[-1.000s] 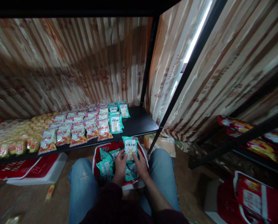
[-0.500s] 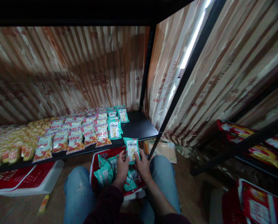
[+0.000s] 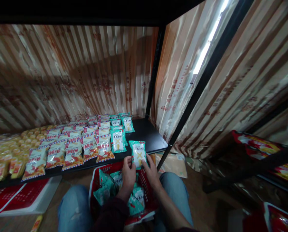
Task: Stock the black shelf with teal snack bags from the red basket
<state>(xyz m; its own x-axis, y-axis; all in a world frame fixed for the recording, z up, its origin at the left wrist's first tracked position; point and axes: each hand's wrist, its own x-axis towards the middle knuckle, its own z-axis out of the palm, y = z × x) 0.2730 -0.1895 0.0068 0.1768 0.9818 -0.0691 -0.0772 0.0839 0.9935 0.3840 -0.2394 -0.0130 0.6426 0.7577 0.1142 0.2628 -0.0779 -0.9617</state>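
Both my hands hold one teal snack packet [image 3: 138, 153] upright by its lower corners, at the front edge of a black shelf [image 3: 148, 137]. My left hand [image 3: 128, 172] pinches its left side, my right hand [image 3: 151, 172] its right. Below them a red basket [image 3: 147, 190] sits between my knees with several more teal packets [image 3: 107, 187] in it. On the shelf, rows of teal packets [image 3: 118, 140] lie beside red-and-white packets [image 3: 88, 146], just left of the held one.
Yellow snack packs [image 3: 8, 158] fill the shelf's left end. A black upright post [image 3: 180, 124] stands right of my hands. A red-and-white crate [image 3: 20, 198] lies under the shelf. Red bags [image 3: 267, 151] fill another rack at the right; striped curtain hangs behind.
My hands have lifted the teal packet out of the basket and carried it forward to the shelf's front edge. The view has tilted slightly down and closer.
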